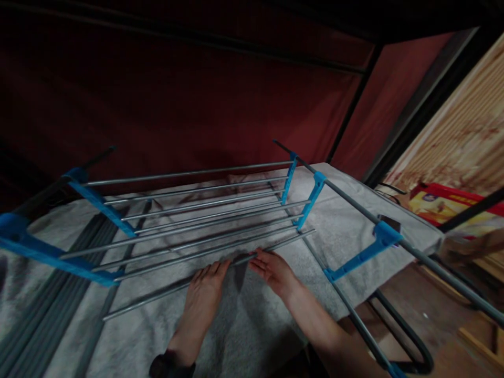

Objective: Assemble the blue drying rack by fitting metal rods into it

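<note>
A long grey metal tube (145, 301) lies slanted in front of me, low over the cloth. My left hand (207, 294) is closed round it left of its middle, fingers on top. Just to the right, my right hand (275, 273) grips the same tube with thumb and fingers. A short dark stretch of the tube (240, 259) shows between the hands; I cannot tell if it is a joint. Behind it stands a rack with several thin metal rods (205, 203) running between blue plastic brackets (96, 202). A nearer blue bracket (354, 261) on the right bears no rods.
Several loose grey tubes (51, 304) lie bundled at the left on the grey cloth (244, 336). A long upright tube (350, 199) slants along the right side. Beyond the table's right edge are a red and yellow box (441, 205) and a dark bent frame (409, 325).
</note>
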A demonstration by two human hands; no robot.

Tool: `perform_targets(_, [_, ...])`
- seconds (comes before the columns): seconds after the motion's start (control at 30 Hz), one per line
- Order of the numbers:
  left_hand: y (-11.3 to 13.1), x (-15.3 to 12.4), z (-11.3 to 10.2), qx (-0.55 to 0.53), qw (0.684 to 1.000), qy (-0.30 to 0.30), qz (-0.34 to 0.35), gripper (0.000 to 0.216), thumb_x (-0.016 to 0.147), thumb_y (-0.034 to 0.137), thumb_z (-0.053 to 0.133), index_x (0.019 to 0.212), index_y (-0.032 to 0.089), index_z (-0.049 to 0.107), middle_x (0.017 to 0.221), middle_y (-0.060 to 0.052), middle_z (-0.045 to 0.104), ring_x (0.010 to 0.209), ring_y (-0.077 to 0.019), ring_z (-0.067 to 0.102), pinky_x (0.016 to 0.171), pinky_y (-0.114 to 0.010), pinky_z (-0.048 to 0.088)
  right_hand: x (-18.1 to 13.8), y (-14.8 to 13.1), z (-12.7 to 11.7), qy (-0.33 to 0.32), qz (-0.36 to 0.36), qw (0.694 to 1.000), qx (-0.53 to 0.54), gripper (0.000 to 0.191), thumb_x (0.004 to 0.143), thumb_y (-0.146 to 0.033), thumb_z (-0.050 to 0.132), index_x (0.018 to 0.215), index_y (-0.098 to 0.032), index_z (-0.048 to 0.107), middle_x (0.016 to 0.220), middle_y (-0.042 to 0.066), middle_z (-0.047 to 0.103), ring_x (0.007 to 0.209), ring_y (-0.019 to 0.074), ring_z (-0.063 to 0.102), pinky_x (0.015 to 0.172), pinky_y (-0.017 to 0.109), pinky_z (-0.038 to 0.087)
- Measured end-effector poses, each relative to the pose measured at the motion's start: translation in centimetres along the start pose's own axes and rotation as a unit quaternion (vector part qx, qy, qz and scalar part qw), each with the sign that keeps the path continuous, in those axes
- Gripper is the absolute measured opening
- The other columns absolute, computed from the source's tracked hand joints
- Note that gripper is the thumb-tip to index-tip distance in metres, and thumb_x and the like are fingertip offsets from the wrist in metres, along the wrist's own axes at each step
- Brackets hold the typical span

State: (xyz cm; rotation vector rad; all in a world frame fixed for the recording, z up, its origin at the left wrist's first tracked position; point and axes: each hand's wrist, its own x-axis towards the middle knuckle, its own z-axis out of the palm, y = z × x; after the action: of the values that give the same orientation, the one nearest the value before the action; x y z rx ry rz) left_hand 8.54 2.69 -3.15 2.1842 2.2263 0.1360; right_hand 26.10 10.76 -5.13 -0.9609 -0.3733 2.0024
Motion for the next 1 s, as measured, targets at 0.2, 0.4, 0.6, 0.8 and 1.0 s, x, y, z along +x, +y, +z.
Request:
perform_targets(0.2, [-1.6,0.1,-0.3,-0.007,1.0,0.015,-0.005,0.049,0.091,0.006,0.035,0.13,0.02,0.062,0.119,-0.01,0.069,0.105,-0.0225,0.066,0.096,-0.039,0.048,0.4,-3.5,-0.9,0.069,-0.033,0.996,0.039,0.003,0.08,-0.012,0.064,0.08,-0.015,0.065,0.077,0.005,0.071,0.071,0.0139,0.067,0.075,0.028,0.057])
perform_targets(0.4, [-3.4,0.1,-0.4,-0.036,0.999,-0.002,-0.022,0.045,0.096,0.014,0.033,0.13,0.018,0.062,0.125,-0.01,0.068,0.111,-0.0228,0.065,0.1,-0.039,0.047,0.9,-7.4,-2.5,0.105,-0.065,0.989,0.076,0.012,0.088,-0.009,0.053,0.082,-0.016,0.061,0.072,0.002,0.069,0.064,0.0116,0.066,0.066,0.025,0.057])
perform_targets(0.6, [-4.4,0.0,-0.7,-0.029,0.999,-0.036,-0.028,0.045,0.096,0.015,0.032,0.13,0.019,0.061,0.129,-0.008,0.066,0.114,-0.0224,0.064,0.101,-0.038,0.046,1.2,-9.3,-3.6,0.115,-0.094,0.983,0.112,0.018,0.094,-0.015,0.047,0.081,-0.017,0.059,0.07,0.0,0.068,0.063,0.0111,0.066,0.064,0.024,0.057])
perform_targets(0.8, [-4.5,-0.4,-0.7,-0.026,0.998,-0.038,-0.033,0.045,0.098,0.018,0.031,0.136,0.021,0.056,0.128,-0.009,0.066,0.11,-0.0236,0.065,0.097,-0.038,0.048,1.3,-9.3,-3.6,0.123,-0.105,0.976,0.143,0.03,0.1,-0.028,0.038,0.082,-0.017,0.059,0.072,0.003,0.069,0.065,0.0128,0.067,0.064,0.025,0.057])
perform_targets(1.0, [-4.2,-0.8,-1.4,-0.014,0.996,-0.048,-0.067,0.041,0.099,0.023,0.031,0.134,0.02,0.052,0.116,-0.01,0.07,0.099,-0.0259,0.068,0.088,-0.039,0.05,1.4,-9.1,-3.4,0.123,-0.101,0.975,0.154,0.031,0.1,-0.03,0.038,0.084,-0.017,0.06,0.071,0.003,0.069,0.065,0.0128,0.067,0.063,0.025,0.057])
